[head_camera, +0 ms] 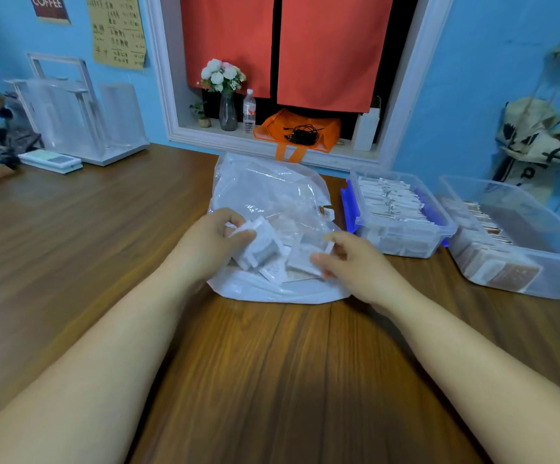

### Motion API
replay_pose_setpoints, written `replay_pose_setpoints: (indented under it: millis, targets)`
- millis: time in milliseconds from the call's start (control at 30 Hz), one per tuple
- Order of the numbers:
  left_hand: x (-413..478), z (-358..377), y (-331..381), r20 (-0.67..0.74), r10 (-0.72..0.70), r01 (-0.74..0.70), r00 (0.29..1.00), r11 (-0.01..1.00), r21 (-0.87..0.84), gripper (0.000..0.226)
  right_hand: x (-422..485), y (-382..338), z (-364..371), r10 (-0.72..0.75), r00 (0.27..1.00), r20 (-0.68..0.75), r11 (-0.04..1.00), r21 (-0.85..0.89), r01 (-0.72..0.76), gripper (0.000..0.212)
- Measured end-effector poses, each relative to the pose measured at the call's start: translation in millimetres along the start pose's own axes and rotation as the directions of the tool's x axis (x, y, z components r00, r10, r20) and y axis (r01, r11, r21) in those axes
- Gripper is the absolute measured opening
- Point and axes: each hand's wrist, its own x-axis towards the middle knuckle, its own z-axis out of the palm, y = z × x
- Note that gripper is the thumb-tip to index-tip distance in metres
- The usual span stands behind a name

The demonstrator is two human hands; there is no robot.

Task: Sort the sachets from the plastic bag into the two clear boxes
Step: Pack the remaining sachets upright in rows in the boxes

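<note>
A crumpled clear plastic bag (272, 195) lies on the wooden table (272, 380), with several white sachets (280, 267) spilling out at its near end. My left hand (211, 244) grips a small stack of white sachets (262, 244) at the bag's mouth. My right hand (352, 262) rests on the bag's right side, thumb and fingers pinching a white sachet (305, 256). To the right stand two clear boxes: the nearer one (402, 216) holds rows of white sachets, the far-right one (513, 239) holds brown and white sachets.
A blue lid (349, 205) sits under the left box. On the window ledge behind are an orange bag (298, 132), a water bottle (249, 112) and a flower vase (226, 95). A clear acrylic stand (77, 118) and a small scale (51, 160) are at the back left.
</note>
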Motion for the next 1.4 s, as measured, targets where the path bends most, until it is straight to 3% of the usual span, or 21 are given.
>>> replay_pose_setpoints:
  millis: [100, 200, 300, 433, 567, 633, 733, 833, 933, 1100, 1267, 1400]
  targets:
    - [-3, 2, 7, -0.124, -0.058, 0.04, 0.991, 0.988, -0.147, 0.009, -2, -5, -6, -0.017, 0.999, -0.037, 0.984, 0.178, 0.024, 0.013]
    - [-11, 10, 17, 0.036, -0.046, 0.054, 0.998, 0.964, -0.26, 0.017, -1, -11, 2, -0.093, 0.995, -0.029, 0.982, 0.163, 0.097, 0.007]
    - [-16, 20, 24, 0.149, -0.074, 0.12, 0.986, 0.935, -0.334, 0.024, 1, -12, 12, -0.112, 0.992, -0.059, 0.981, 0.15, 0.12, 0.019]
    - [-18, 21, 24, 0.205, -0.008, 0.075, 0.979, 0.945, -0.319, 0.019, 3, -10, 17, -0.095, 0.99, -0.105, 0.973, 0.202, 0.115, 0.025]
    - [-16, 17, 18, 0.196, 0.065, -0.03, 0.978, 0.984, -0.175, 0.017, 2, -9, 24, -0.095, 0.989, -0.116, 0.975, 0.187, 0.116, 0.025]
    - [-10, 11, 11, 0.05, 0.061, -0.059, 0.997, 0.998, -0.039, 0.019, 0, -9, 26, -0.133, 0.981, -0.142, 0.984, 0.099, 0.147, 0.023]
    - [-1, -3, 2, -0.176, 0.053, -0.042, 0.983, 0.997, 0.067, 0.027, 1, -11, 28, -0.214, 0.976, -0.037, 0.944, -0.266, 0.197, 0.015]
    - [-1, -10, -2, -0.225, 0.014, -0.023, 0.974, 0.999, -0.039, 0.026, 8, -14, 37, -0.16, 0.983, 0.093, 0.864, -0.469, 0.185, 0.037]
    - [-2, -9, -2, -0.205, 0.015, -0.02, 0.979, 0.999, -0.025, 0.026, 15, -19, 46, -0.089, 0.989, 0.115, 0.79, -0.596, 0.14, 0.061]
    - [-3, -7, -3, -0.182, 0.042, -0.04, 0.982, 0.999, 0.012, 0.02, 17, -22, 51, -0.034, 0.997, 0.064, 0.77, -0.635, 0.067, 0.068]
    - [-5, -6, -2, -0.16, 0.05, -0.047, 0.986, 0.999, 0.025, 0.017, 14, -21, 50, -0.075, 0.997, 0.026, 0.804, -0.589, 0.076, 0.068]
    - [-4, -5, -1, -0.147, 0.055, -0.051, 0.988, 0.998, 0.032, 0.012, 17, -19, 45, -0.04, 0.994, 0.098, 0.76, -0.643, 0.094, 0.081]
